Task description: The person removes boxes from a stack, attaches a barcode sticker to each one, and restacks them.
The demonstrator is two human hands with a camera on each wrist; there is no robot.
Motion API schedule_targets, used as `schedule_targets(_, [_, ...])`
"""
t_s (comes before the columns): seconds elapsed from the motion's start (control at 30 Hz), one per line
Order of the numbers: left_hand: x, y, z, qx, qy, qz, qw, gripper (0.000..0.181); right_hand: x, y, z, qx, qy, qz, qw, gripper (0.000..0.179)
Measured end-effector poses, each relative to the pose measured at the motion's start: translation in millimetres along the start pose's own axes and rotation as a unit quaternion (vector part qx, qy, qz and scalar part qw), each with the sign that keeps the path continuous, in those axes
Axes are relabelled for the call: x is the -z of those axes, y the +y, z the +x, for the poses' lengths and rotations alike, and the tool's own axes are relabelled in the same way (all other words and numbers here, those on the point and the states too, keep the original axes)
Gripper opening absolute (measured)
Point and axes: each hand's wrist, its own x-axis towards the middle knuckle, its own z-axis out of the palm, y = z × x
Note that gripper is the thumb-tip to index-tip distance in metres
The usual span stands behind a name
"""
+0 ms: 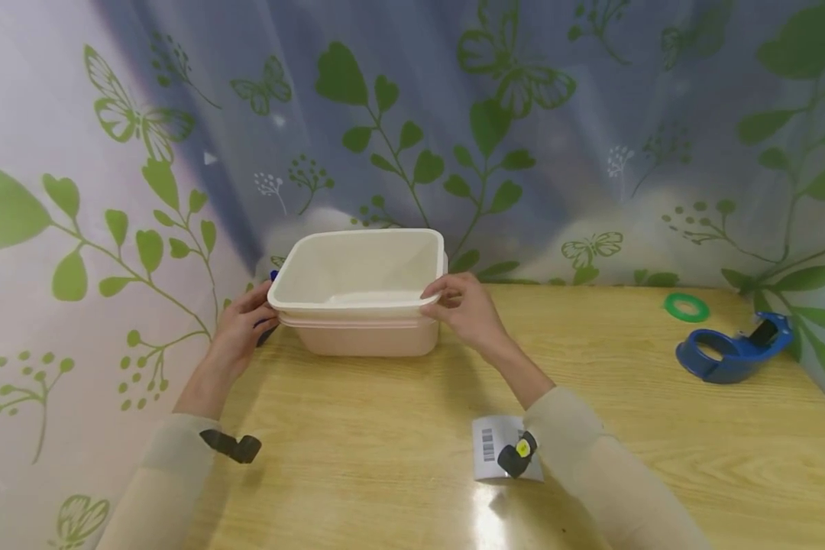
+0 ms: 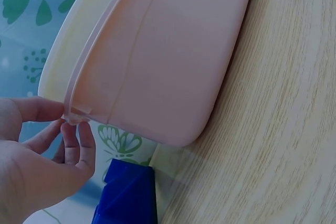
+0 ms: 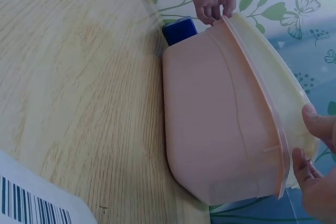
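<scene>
A cream-white plastic bin (image 1: pixel 357 267) sits nested inside a pink plastic bin (image 1: pixel 367 336) of similar shape, and its rim stands above the pink one. The pair rests on the wooden table close to the curtain. At the left end, my left hand (image 1: pixel 241 328) grips the rim corner; in the left wrist view its fingertips pinch the pink bin's rim (image 2: pixel 79 85). My right hand (image 1: pixel 470 309) pinches the white bin's rim at the right end, thumb and fingers on either side, as the right wrist view shows. Where the bins overlap inside is hidden.
A blue block-like object (image 2: pixel 128 192) stands behind the bins' left end. On the table's right side lie a blue tape dispenser (image 1: pixel 715 359) and a green tape roll (image 1: pixel 686 307). A white barcode card (image 1: pixel 488 451) lies under my right forearm. Patterned curtains border the table.
</scene>
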Motion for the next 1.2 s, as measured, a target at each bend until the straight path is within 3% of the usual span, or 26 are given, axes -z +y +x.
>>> schedule_targets(0.33, [1.2,-2.2,-2.7,-0.017,0.024,0.033,0.999,0.057,-6.5,2.0,-1.4,0.011,0.002,-0.02,0.9997,0.017])
schedule_targets(0.53, [1.2,1.4,-6.2,-0.014,0.037,0.124,0.9915,0.061,-3.7,3.1,-0.7,0.027,0.015,-0.011,0.9995,0.016])
schedule_targets(0.63, [-0.1,5.9,-5.8,-0.025,0.043,0.138,0.9892,0.059,-1.0,0.1,0.8,0.039,0.022,-0.003,0.999,0.017])
schedule_targets(0.8, [-3.6,16.4,-2.4,-0.07,0.038,0.039,0.996,0.047,5.4,-9.2,6.4,0.059,0.035,0.007,0.9976,0.017])
schedule_targets(0.97, [-12.1,32.5,-3.2,-0.108,0.027,-0.054,0.9923,0.031,14.2,-23.1,11.0,0.073,0.044,0.022,0.9961,0.017])
schedule_targets(1.1, [-25.4,50.5,-7.1,-0.129,0.058,-0.065,0.9878,0.023,22.6,-36.7,12.2,0.088,0.045,0.038,0.9944,0.017])
schedule_targets(1.2, [-37.2,66.5,-10.9,-0.139,0.088,-0.059,0.9846,0.027,31.1,-48.0,12.3,0.096,0.046,0.048,0.9932,0.018])
